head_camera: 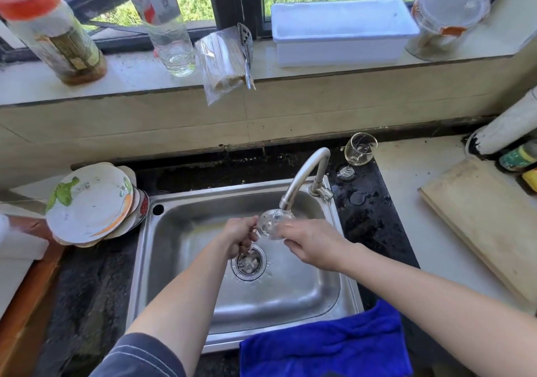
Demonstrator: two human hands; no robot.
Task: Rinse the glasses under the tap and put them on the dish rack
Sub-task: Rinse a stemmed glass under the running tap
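Note:
A clear stemmed glass (271, 223) lies tilted under the spout of the tap (305, 177), over the steel sink (180, 220). My left hand (241, 235) grips its stem, fingers curled round it. My right hand (309, 243) holds the bowl of the glass from the right side. Water splashes over the drain (249, 263) below. A second stemmed glass (358, 151) stands upright on the dark counter behind the tap, apart from both hands.
A stack of plates (90, 202) sits left of the sink. A blue cloth (322, 344) drapes over the sink's front edge. A wooden cutting board (479, 217) lies at right. Bottles, a white tray (343, 32) and a jar line the windowsill.

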